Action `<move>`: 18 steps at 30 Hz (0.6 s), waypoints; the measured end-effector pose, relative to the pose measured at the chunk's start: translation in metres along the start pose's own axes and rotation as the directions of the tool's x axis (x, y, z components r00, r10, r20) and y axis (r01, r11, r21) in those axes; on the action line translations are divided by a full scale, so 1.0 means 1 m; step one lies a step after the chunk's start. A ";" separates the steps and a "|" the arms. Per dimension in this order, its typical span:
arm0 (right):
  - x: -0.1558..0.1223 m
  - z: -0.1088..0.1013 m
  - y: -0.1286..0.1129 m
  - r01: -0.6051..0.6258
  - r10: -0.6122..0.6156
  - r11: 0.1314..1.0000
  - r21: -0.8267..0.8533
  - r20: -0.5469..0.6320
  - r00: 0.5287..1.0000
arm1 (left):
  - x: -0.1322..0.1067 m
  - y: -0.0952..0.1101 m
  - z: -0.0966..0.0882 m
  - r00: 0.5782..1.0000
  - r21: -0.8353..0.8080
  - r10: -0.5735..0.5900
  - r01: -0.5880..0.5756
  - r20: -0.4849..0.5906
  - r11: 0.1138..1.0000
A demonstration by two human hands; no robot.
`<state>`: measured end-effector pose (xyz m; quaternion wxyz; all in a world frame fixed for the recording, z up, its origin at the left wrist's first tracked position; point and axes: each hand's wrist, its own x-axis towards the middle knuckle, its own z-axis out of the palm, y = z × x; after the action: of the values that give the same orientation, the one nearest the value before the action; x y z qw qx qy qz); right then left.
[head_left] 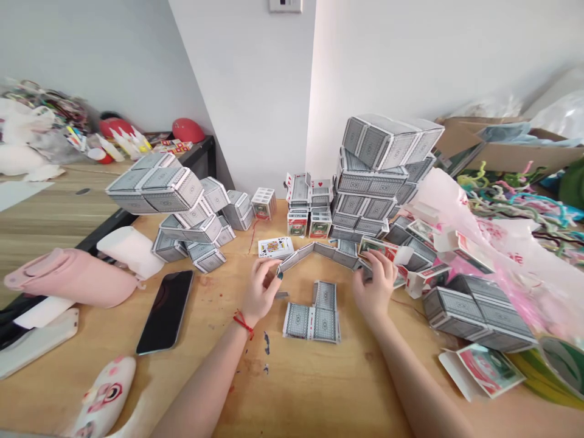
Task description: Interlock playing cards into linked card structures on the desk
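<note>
My left hand [262,289] and my right hand [376,281] each pinch one end of a chain of joined playing cards [319,251] that stands on edge and bends into a peak between them. A red string is tied round my left wrist. Nearer to me on the wooden table [310,389] lies a flat L-shaped piece of joined cards [314,313], face down. A face-up card [275,247] lies just beyond my left hand.
Stacked card blocks stand at the left [168,201] and at the back right [381,173], with small card cubes [306,213] between. A black phone [166,311] and a pink pouch [73,277] lie left. Pink plastic bag [483,243] and card boxes crowd the right.
</note>
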<state>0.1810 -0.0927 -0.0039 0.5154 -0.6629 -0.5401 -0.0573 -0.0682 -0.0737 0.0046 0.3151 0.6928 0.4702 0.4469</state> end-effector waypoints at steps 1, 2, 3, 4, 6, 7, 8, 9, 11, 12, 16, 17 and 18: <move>0.001 0.001 0.003 -0.046 0.046 0.999 0.004 -0.005 0.999 | 0.000 0.001 0.001 0.999 0.014 0.015 -0.016 0.028 1.000; 0.001 0.003 0.006 -0.081 0.081 0.997 0.017 0.001 0.997 | -0.001 0.002 0.001 0.998 0.022 0.035 -0.036 0.054 0.999; 0.001 0.004 0.008 -0.103 0.102 0.994 0.036 0.018 0.995 | -0.002 0.003 0.002 0.996 0.020 0.058 -0.059 0.075 0.998; 0.000 0.005 0.008 -0.116 0.114 0.992 0.058 0.043 0.993 | -0.003 0.004 0.002 0.993 0.010 0.077 -0.078 0.092 0.997; -0.004 0.007 0.007 -0.119 0.106 0.986 0.114 0.115 0.988 | -0.005 0.003 0.003 0.987 -0.031 0.098 -0.095 0.125 0.995; -0.006 0.008 0.005 -0.118 0.096 0.982 0.146 0.152 0.984 | -0.006 0.003 0.003 0.985 -0.055 0.100 -0.093 0.139 0.994; -0.008 0.008 0.002 -0.119 0.084 0.976 0.182 0.192 0.978 | -0.007 0.003 0.003 0.983 -0.078 0.099 -0.088 0.151 0.993; -0.009 0.009 0.000 -0.124 0.072 0.968 0.219 0.233 0.970 | -0.007 0.002 0.003 0.982 -0.097 0.100 -0.085 0.162 0.992; -0.011 0.010 -0.004 -0.141 0.053 0.951 0.277 0.303 0.952 | -0.008 0.003 0.003 0.978 -0.119 0.113 -0.093 0.175 0.988; -0.011 0.010 -0.005 -0.150 0.050 0.945 0.291 0.327 0.944 | -0.009 0.003 0.003 0.976 -0.113 0.129 -0.110 0.176 0.987; -0.007 0.010 -0.003 -0.163 0.054 0.949 0.271 0.368 0.928 | -0.008 0.006 0.006 0.974 0.052 0.216 -0.219 0.071 0.974; -0.006 0.010 -0.002 -0.164 0.054 0.950 0.267 0.377 0.925 | -0.008 0.007 0.007 0.971 0.097 0.233 -0.237 0.045 0.967; -0.004 0.009 0.000 -0.165 0.049 0.948 0.272 0.388 0.921 | -0.007 0.007 0.007 0.969 0.124 0.245 -0.247 0.033 0.961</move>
<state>0.1749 -0.0889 -0.0110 0.4993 -0.6044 -0.5936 0.1819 -0.0603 -0.0830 0.0056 0.2164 0.7684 0.4051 0.4456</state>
